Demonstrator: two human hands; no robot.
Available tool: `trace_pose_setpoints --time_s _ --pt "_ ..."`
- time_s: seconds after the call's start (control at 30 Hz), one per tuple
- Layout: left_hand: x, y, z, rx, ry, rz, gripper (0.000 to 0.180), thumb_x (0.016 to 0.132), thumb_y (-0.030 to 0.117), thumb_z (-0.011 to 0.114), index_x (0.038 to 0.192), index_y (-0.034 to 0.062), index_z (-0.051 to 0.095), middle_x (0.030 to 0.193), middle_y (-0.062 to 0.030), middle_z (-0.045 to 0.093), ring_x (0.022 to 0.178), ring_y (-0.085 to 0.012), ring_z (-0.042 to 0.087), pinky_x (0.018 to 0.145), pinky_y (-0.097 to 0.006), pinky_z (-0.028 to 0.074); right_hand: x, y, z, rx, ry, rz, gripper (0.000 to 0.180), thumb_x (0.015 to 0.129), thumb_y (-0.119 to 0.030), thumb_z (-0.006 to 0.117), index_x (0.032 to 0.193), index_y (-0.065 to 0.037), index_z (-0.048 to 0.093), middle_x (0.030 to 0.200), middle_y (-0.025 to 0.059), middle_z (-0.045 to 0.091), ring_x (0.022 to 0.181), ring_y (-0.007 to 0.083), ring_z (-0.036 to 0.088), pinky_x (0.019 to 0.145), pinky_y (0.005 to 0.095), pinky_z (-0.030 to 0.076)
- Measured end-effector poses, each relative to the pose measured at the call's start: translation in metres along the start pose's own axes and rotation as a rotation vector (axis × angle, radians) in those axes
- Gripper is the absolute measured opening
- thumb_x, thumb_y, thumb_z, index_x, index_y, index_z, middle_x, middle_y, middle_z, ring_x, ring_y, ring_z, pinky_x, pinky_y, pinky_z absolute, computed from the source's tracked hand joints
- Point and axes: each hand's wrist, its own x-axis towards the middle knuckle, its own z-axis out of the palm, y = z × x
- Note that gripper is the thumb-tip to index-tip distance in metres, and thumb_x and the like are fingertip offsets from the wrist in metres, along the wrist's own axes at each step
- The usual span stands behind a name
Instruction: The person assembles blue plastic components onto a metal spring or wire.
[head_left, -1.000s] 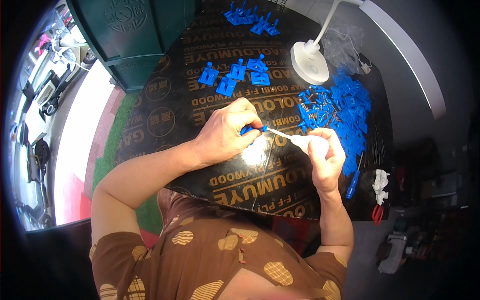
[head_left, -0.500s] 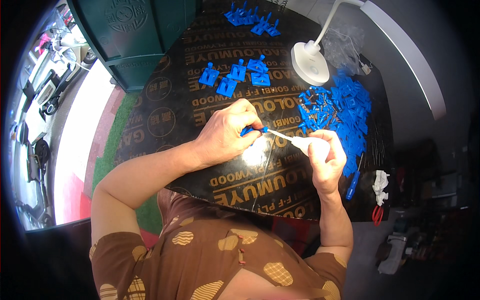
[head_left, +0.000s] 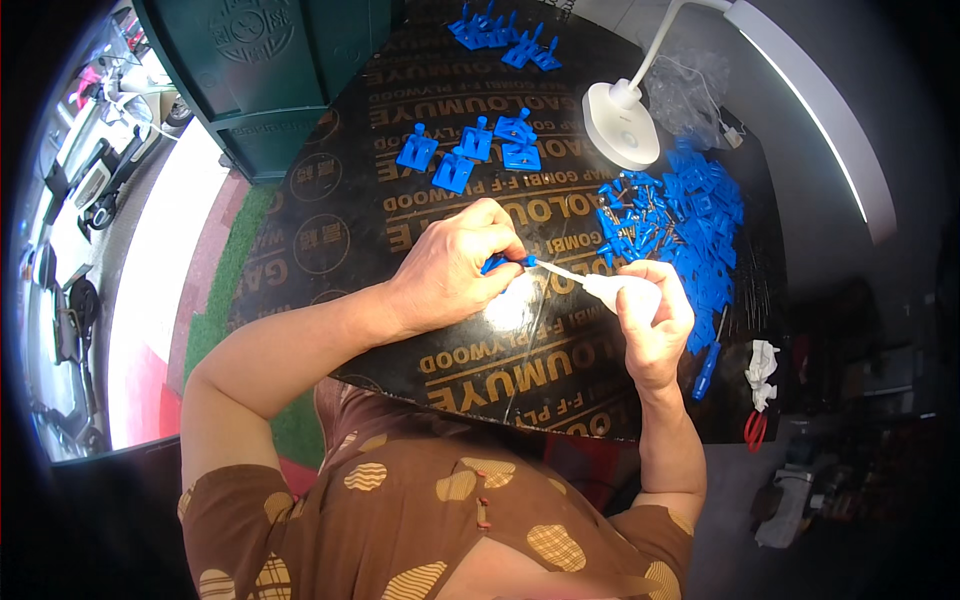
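Note:
My left hand (head_left: 462,262) pinches a small blue plastic part (head_left: 508,263) just above the black printed board (head_left: 400,215). My right hand (head_left: 652,322) grips a white squeeze bottle (head_left: 612,290) with a long thin nozzle, and the nozzle tip touches the blue part. Both hands meet over the middle of the board, above a bright glare spot. Most of the blue part is hidden by my left fingers.
Several blue base pieces (head_left: 470,150) lie further up the board, more (head_left: 505,30) at its top edge. A heap of blue parts (head_left: 680,225) sits right, beside a white lamp base (head_left: 620,125). A blue-handled tool (head_left: 706,370), white rag (head_left: 762,362) and dark green cabinet (head_left: 270,70) surround the board.

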Motion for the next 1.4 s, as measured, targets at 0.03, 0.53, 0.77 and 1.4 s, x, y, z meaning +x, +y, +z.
trace_pose_setpoints --time_s 0.03,0.53,0.77,1.4 --pt "0.000 0.000 0.000 0.000 0.000 0.000 0.007 0.076 0.000 0.067 0.083 0.0007 0.066 0.091 -0.0081 0.060 0.081 -0.0201 0.063 0.069 -0.030 0.050 0.000 0.001 0.000 0.000 0.000 0.000 0.015 0.088 -0.007 0.062 0.100 0.001 0.059 0.083 0.0015 0.061 0.065 0.0022 0.050 0.059 0.0184 0.042" --pt "-0.001 0.002 0.000 -0.025 0.000 -0.011 0.007 0.076 -0.001 0.067 0.083 0.0005 0.066 0.091 -0.0073 0.061 0.078 -0.0178 0.063 0.065 -0.029 0.050 0.000 -0.001 0.000 0.018 -0.018 0.008 0.017 0.088 -0.007 0.063 0.102 0.002 0.058 0.086 0.0029 0.062 0.069 0.0038 0.052 0.063 0.0190 0.043" --pt "0.000 0.001 0.000 -0.070 0.008 -0.013 0.009 0.076 -0.001 0.069 0.085 0.0003 0.066 0.092 -0.0056 0.061 0.070 -0.0108 0.057 0.059 -0.024 0.046 0.000 0.000 0.000 0.065 0.002 0.048 0.017 0.089 -0.008 0.061 0.103 0.002 0.058 0.085 0.0025 0.062 0.068 0.0032 0.051 0.062 0.0183 0.042" --pt "0.000 0.003 -0.001 -0.392 -0.051 -0.099 0.011 0.082 -0.003 0.067 0.093 -0.0016 0.065 0.102 -0.0065 0.061 0.078 -0.0071 0.059 0.065 -0.019 0.048 0.011 0.006 -0.006 0.646 -0.292 0.208 0.029 0.088 -0.012 0.066 0.107 0.000 0.048 0.085 0.0130 0.060 0.068 0.0154 0.058 0.065 0.0282 0.049"
